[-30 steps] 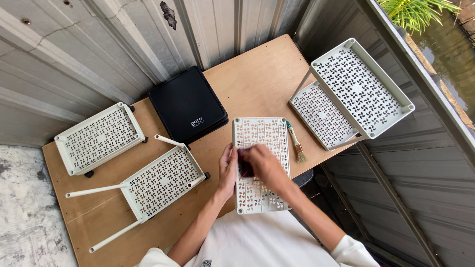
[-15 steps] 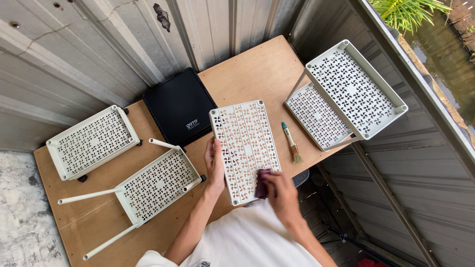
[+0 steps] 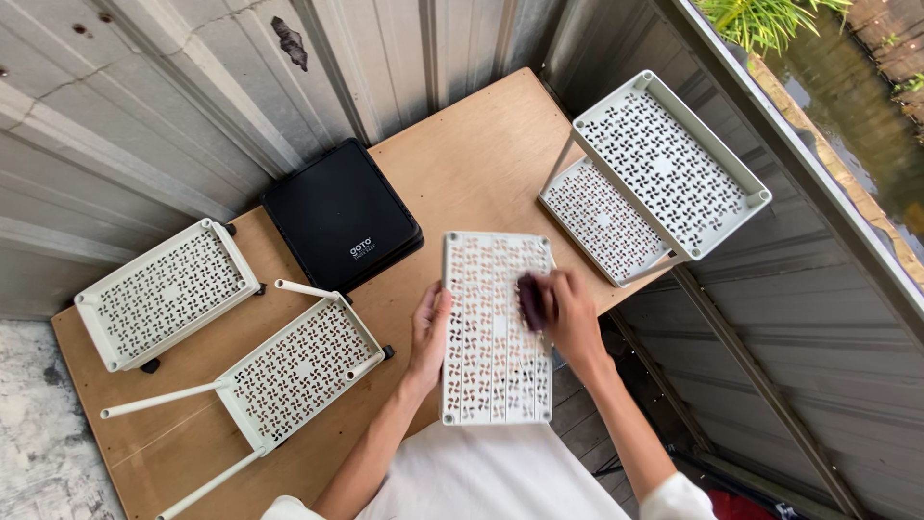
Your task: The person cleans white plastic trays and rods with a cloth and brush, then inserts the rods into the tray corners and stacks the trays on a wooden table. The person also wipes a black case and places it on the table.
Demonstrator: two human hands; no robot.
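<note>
A white perforated shelf tray lies on the wooden table in front of me. My left hand rests flat against the tray's left edge, fingers apart. My right hand is over the tray's upper right part and grips a small dark cloth, pressed on the tray's surface. The hand and the cloth are blurred.
A black square box sits at the back of the table. Two more white trays, one on wheels and one with long legs, lie to the left. A two-tier white rack stands at the right edge, by a railing.
The right hand with the cloth has moved from the tray's near end up to its far right part. The tray has turned straighter. The small brush beside it is hidden or gone.
</note>
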